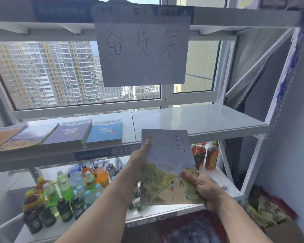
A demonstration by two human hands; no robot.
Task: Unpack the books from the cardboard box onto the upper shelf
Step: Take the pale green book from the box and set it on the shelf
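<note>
I hold a thin book (167,155) with a pale cover and a painted willow scene in both hands, tilted up in front of the white upper shelf (200,120). My left hand (139,158) grips its left edge with the thumb on the cover. My right hand (198,185) clasps its lower right corner. Several books lie flat in a row on the shelf's left half, the nearest one blue (104,131), then a purple one (70,134). The shelf's right half is bare. The cardboard box is not clearly in view.
A paper sign (142,51) hangs from the top shelf above. The lower shelf (165,211) carries many drink bottles (68,186) on the left and brown bottles (211,156) at the back right. A window lies behind; packaged goods (267,211) sit at the lower right.
</note>
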